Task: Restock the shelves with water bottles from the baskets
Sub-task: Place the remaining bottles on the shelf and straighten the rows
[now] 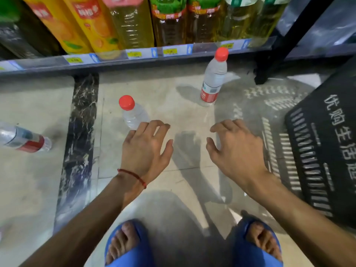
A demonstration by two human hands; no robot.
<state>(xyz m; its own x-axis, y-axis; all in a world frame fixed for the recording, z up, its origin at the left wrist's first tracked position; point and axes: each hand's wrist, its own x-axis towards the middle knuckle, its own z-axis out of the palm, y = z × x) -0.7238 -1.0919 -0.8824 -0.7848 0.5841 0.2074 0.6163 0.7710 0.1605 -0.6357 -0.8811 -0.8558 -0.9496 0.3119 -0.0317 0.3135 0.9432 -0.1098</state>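
— Now, grips?
— Both spread loose, left grip (146, 147) and right grip (237, 147), holding nothing above tiled floor (38, 97).
— Bottles?
— Upright at left fingertips, clear plastic red-capped water bottle (133, 112); second bottle (212, 79) upright by shelf edge (134, 62); third bottle (25, 138) lying far left.

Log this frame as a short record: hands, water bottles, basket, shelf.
left hand: open, holds nothing, by the near bottle; contact unclear
right hand: open, holds nothing, above the floor
near bottle: upright on floor, red cap
far bottle: upright on floor before the shelf, red cap
lying bottle: on its side, far left
basket: dark, on floor at right
shelf: holds large drink bottles
task state: three water bottles not yet shelved
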